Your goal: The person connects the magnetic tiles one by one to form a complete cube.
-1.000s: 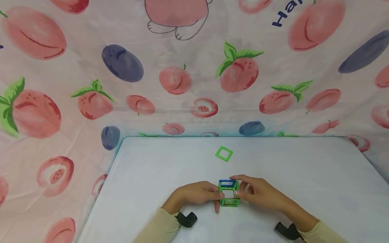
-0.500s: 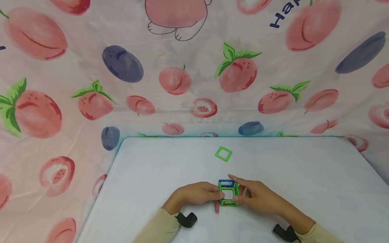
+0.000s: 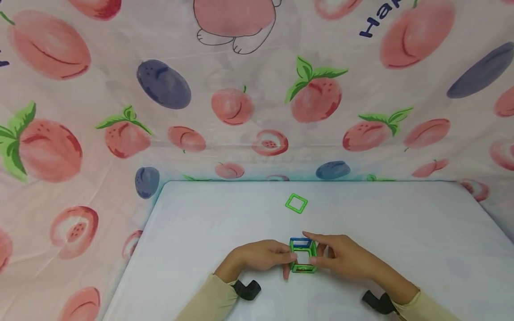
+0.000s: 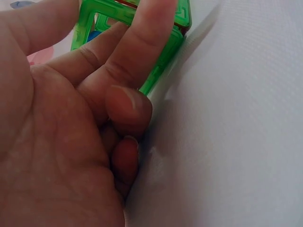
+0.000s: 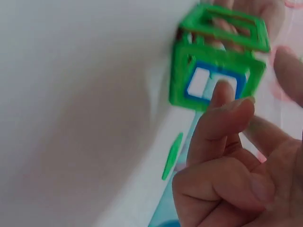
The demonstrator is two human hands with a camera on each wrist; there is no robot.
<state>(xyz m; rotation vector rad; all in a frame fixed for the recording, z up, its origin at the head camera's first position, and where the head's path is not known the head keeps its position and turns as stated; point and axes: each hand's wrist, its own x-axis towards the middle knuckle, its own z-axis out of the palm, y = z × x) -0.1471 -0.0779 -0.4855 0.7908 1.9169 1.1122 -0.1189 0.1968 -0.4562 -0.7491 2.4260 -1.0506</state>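
Note:
A small cube of see-through green magnetic tiles stands on the white tabletop, with a blue tile along its far side. My left hand grips the cube's left side, thumb on the front frame and one finger stretched down beside it. On the right side, my right hand holds it between a thumb at the near edge and an index finger reaching to the far top corner. The right wrist view shows curled fingers right at a green side frame, the blue tile showing through.
A loose green square tile lies flat farther back on the table. Behind the table hangs a fruit-print cloth. Black wrist mounts sit at both cuffs.
The right thumb and index finger have shifted slightly along the cube's right side. The left hand, the cube and the loose tile stay in place.

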